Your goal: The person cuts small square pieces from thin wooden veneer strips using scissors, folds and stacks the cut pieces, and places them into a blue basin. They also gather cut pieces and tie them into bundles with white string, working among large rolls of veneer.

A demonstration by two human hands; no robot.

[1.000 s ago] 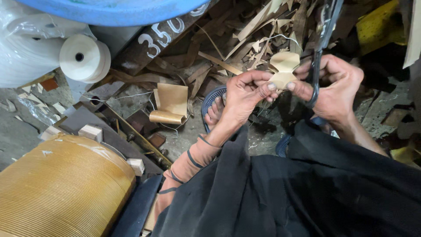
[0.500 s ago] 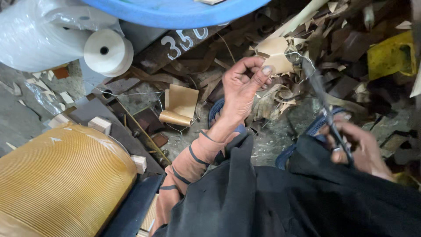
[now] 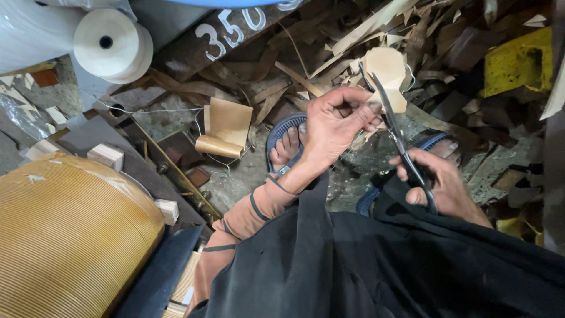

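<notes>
Since half a second ago the right hand (image 3: 438, 185) has risen from beside the lap and brought the scissors (image 3: 402, 144) up, so their blades now meet the tan paper piece (image 3: 388, 73), which the left hand (image 3: 335, 123) has kept raised over the littered floor. How far the cutting has gone is a matter of judgement: the piece already shows curved, shaped edges, which suggests some trimming is done, yet the blades are only at its lower edge and I cannot tell whether they have begun to bite here. More trimming looks to remain, though how much is unclear. The left fingers (image 3: 353, 100) are curled narrow, thumb and forefinger pinching the lower part of the paper piece and holding it tilted up in front of the sandalled feet (image 3: 288, 144). The right fingers are hooked through the scissor handles, closed around them; the blades look nearly shut, with only a slight gap near the tips. Paper strips and offcuts (image 3: 247, 94) lie about the floor, a curled tan sheet (image 3: 223, 132) rests near the left foot, and a large yellow wound coil (image 3: 65, 235) sits at the person's left.
</notes>
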